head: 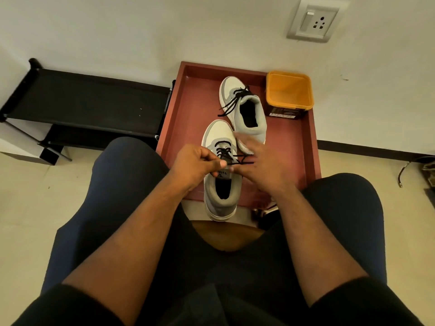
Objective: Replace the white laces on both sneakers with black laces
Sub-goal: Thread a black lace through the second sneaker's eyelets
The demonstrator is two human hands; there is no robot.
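Observation:
Two white-and-grey sneakers lie on a red-brown tray (303,147). The near sneaker (220,196) carries a black lace (223,152) through its eyelets. My left hand (195,164) pinches one end of that lace just above the tongue. My right hand (259,164) hovers to the right of the shoe with fingers spread and blurred, and a loose lace end runs toward it; whether it holds that end I cannot tell. The far sneaker (244,109) holds a black lace (235,101) whose ends hang loose over its left side.
An orange tub (289,95) stands in the tray's far right corner. A black shoe rack (89,102) sits to the left against the wall. My knees flank the tray, and a wall socket (313,20) is at the upper right.

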